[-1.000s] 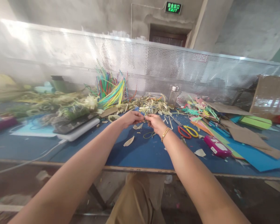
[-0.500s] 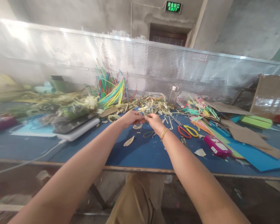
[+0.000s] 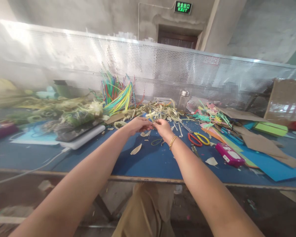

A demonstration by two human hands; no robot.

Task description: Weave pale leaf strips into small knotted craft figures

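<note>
My left hand point(image 3: 140, 125) and my right hand point(image 3: 162, 127) meet fingertip to fingertip over the middle of the blue table point(image 3: 143, 164). Both are closed in a pinch; whatever lies between the fingers is too small and too covered to name. Just behind them spreads a heap of pale dried husk strips point(image 3: 160, 111), with a bit of blue among it. A thin green loop point(image 3: 157, 142) lies under my right hand, and a loose husk piece point(image 3: 136, 149) rests nearer to me. Scissors with red and yellow handles point(image 3: 198, 139) lie to the right of my right wrist.
Colourful stems point(image 3: 118, 97) stand at the back, left of a glass bottle point(image 3: 184, 100). A white power strip point(image 3: 85, 138) with a cable and fibre bundles point(image 3: 76, 115) occupy the left. On the right are a magenta box point(image 3: 230, 154), coloured paper point(image 3: 266, 163) and brown card point(image 3: 268, 144).
The fingers of my left hand have straightened a little towards my right fingertips. My right hand has barely shifted, and the things on the table lie as before.
</note>
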